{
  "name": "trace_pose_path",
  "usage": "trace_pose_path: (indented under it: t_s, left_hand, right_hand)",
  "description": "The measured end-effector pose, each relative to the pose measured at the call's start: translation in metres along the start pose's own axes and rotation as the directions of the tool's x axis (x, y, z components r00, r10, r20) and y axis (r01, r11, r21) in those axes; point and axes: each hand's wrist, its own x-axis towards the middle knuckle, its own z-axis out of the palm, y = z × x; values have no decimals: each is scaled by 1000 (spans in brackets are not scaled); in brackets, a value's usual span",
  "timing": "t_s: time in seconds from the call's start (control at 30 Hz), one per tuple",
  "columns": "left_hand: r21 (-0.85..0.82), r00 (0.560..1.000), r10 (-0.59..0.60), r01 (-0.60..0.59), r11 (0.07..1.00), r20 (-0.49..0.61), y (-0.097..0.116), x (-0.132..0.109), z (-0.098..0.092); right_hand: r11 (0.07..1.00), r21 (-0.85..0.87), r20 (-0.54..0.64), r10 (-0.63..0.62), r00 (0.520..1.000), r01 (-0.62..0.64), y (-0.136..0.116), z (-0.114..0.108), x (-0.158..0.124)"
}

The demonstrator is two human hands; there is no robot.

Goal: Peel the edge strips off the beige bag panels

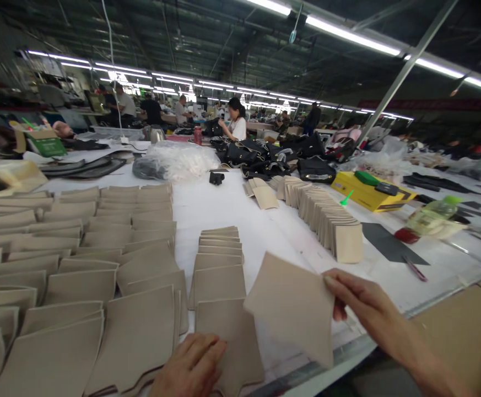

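My right hand pinches the right corner of a flat beige panel, fingers and thumb closed on it. That panel is tilted in the air over the white table. At the bottom middle, my left hand lies with bent fingers on the left edge of another beige panel; its thumb is hidden. This panel is the front one of a short overlapping row that runs away from me. Left of it, several rows of beige panels cover the table.
A fanned row of smaller beige pieces stands right of centre. Beyond are a yellow box, a bottle, a dark sheet and a pen-like tool. Black bags and a clear plastic bag lie farther back; people work behind.
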Motion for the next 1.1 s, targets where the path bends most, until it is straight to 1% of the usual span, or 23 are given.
trace_pose_path:
  t_s: [0.03, 0.07, 0.1, 0.13, 0.17, 0.23, 0.27, 0.3, 0.37, 0.4, 0.47, 0.53, 0.63, 0.8, 1.0, 1.1]
  left_hand:
    - [88, 999, 35, -36, 995, 9, 1, 1, 9]
    - [155, 997, 62, -68, 986, 41, 2, 1, 16]
    - [203, 994, 78, -93, 975, 82, 3, 0, 23]
    - [237, 989, 94, -119, 964, 113, 4, -3, 28]
    - [261, 986, 115, -143, 955, 122, 4, -5, 31]
    - [300, 985, 135, -163, 940, 111, 6, -11, 36]
    - [312, 984, 142, -168, 935, 105, 6, -14, 37]
    - [317, 985, 141, -167, 934, 103, 7, -16, 37]
    - [319, 989, 122, -144, 937, 88, 9, -18, 37]
    - [322, 990, 118, -138, 937, 80, 10, -18, 37]
    - [330, 991, 116, -130, 935, 63, 11, -18, 36]
    - [334, 990, 128, -140, 932, 57, 12, -19, 37]
    - [326, 990, 132, -143, 934, 55, 11, -19, 37]
    - [315, 990, 131, -140, 939, 49, 11, -20, 37]
    - [321, 990, 140, -144, 936, 36, 13, -16, 36]
    - [326, 991, 132, -134, 936, 28, 14, -15, 35]
  right_hand:
    - [998, -63, -123, -1, 992, -6, 9, -14, 10]
    - [990, -136, -201, -3, 980, -25, 20, -22, 20]
    - [976, -210, -271, -8, 963, -51, 32, -25, 28]
    - [962, -262, -329, -15, 944, -76, 42, -23, 35]
    - [948, -304, -377, -26, 926, -96, 50, -15, 39]
    - [930, -353, -424, -62, 904, -102, 58, 13, 39]
    - [926, -368, -406, -80, 910, -83, 58, 32, 35]
    - [925, -376, -360, -91, 929, -55, 54, 53, 30]
    - [928, -372, -180, -102, 978, 29, 41, 94, 17]
    - [925, -377, -105, -102, 989, 55, 33, 113, 11]
    - [907, -417, -33, -68, 997, 48, 19, 140, 4]
    - [887, -462, -15, -22, 1000, 13, 11, 155, 3]
    - [870, -492, 6, 18, 1000, -13, 8, 160, 8]
    - [873, -488, 79, 31, 996, 12, 11, 158, 10]
    - [905, -422, 214, 40, 976, 55, 12, 144, 6]
    - [921, -386, 235, 49, 971, 47, 12, 140, 6]
